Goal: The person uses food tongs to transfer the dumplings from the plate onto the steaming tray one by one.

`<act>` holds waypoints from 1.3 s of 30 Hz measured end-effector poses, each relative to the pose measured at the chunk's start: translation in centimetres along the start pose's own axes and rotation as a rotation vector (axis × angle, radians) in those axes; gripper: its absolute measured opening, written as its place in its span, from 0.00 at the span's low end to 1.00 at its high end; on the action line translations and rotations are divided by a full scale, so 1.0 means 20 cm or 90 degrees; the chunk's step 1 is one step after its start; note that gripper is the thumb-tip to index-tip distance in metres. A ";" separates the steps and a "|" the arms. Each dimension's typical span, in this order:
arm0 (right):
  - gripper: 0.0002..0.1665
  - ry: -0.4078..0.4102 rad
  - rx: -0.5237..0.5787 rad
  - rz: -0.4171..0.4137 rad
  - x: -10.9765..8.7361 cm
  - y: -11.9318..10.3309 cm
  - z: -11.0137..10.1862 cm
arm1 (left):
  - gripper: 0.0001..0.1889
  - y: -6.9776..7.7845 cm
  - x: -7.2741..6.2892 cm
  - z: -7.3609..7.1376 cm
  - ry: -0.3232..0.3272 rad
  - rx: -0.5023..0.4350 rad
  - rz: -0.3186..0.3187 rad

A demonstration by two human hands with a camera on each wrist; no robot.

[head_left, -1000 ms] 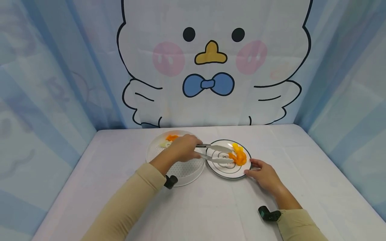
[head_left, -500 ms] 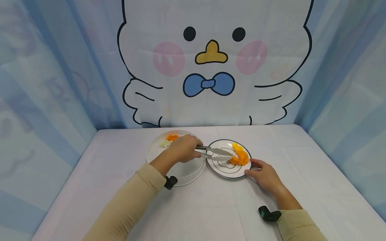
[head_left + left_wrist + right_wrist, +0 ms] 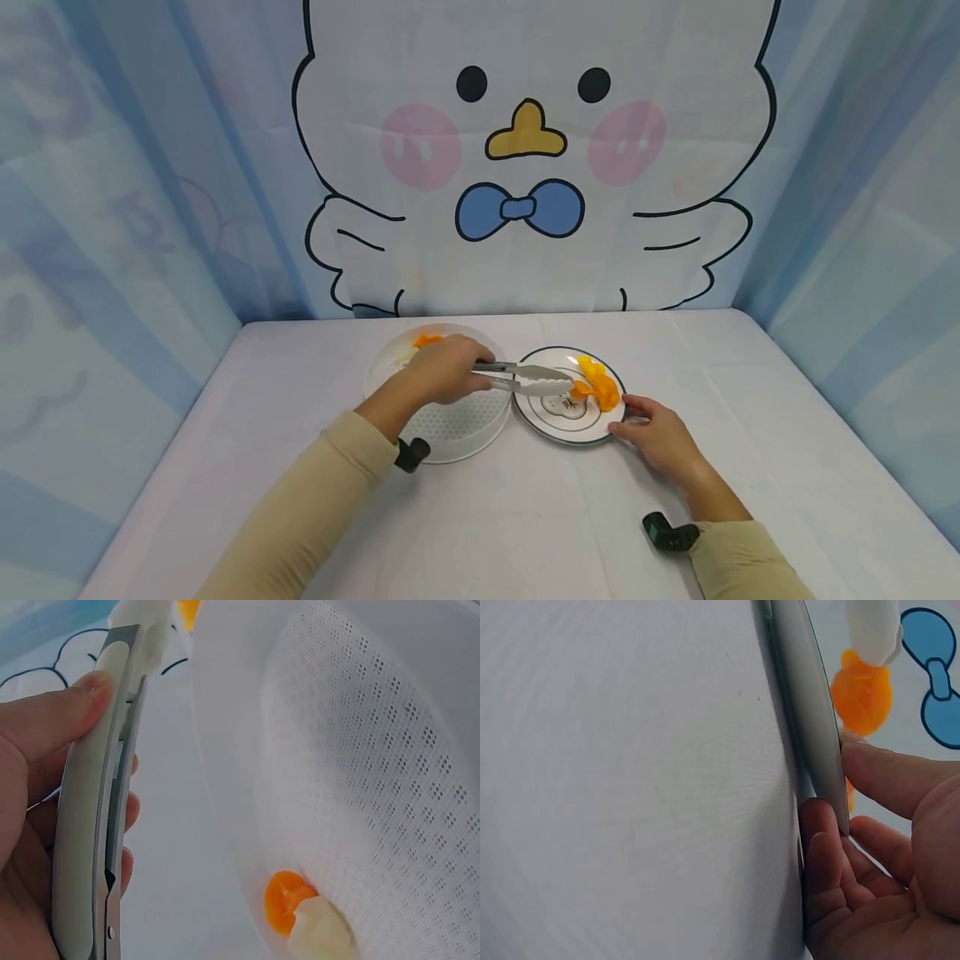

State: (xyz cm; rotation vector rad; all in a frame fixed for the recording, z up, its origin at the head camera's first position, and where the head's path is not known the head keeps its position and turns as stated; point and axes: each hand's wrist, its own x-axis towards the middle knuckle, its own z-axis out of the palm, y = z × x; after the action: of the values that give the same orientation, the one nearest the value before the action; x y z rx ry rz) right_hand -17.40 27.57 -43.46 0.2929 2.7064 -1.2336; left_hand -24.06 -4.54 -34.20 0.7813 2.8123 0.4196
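Observation:
My left hand [image 3: 446, 372] grips a pair of metal tongs [image 3: 543, 387] with pale handles and whitish tips, the thumb on one handle [image 3: 79, 817] in the left wrist view. The tips reach over a white plate [image 3: 536, 414] with a dark rim and line drawing, by a small orange piece [image 3: 581, 389]; whether they pinch it I cannot tell. Larger orange [image 3: 606, 393] and yellow [image 3: 589, 365] pieces, soft-looking and of unclear kind, lie beside it. My right hand [image 3: 660, 437] pinches the plate's right edge, thumb on top and fingers beneath, as the right wrist view shows.
Left of the plate stands a round white perforated basket [image 3: 457, 427], partly under my left hand. Inside are an orange piece [image 3: 285, 901] and a pale piece [image 3: 322, 934]. A white cloth covers the table [image 3: 525, 517]; a printed curtain [image 3: 525, 267] hangs behind.
The tongs have narrowed from wide apart, and my left hand has drawn slightly left. The small orange piece now sits a little apart from the larger ones. My right hand stays still.

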 end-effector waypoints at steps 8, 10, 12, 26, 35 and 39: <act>0.45 0.000 0.004 0.003 0.00 0.00 0.00 | 0.22 -0.08 -0.07 -0.05 0.049 0.019 0.003; 0.45 0.001 0.004 0.004 0.00 0.00 0.00 | 0.22 -0.11 -0.10 -0.07 0.058 0.011 -0.002; 0.45 0.002 0.003 0.004 0.00 0.00 0.00 | 0.23 -0.15 -0.12 -0.09 0.063 -0.010 -0.009; 0.45 0.004 0.004 -0.005 0.00 0.01 0.00 | 0.26 -0.43 -0.30 -0.18 0.073 -0.055 -0.113; 0.46 0.001 0.005 -0.006 0.00 0.00 -0.01 | 0.27 -0.56 -0.36 -0.18 0.073 -0.066 -0.174; 0.46 0.000 0.006 -0.006 0.00 0.01 0.00 | 0.27 -0.59 -0.35 -0.16 0.065 -0.065 -0.205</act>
State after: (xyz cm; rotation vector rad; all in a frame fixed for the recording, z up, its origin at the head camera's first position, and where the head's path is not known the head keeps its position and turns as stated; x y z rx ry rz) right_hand -17.43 27.69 -43.52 0.2821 2.7056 -1.2500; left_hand -24.52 -18.57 -34.15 0.2864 2.9098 0.5537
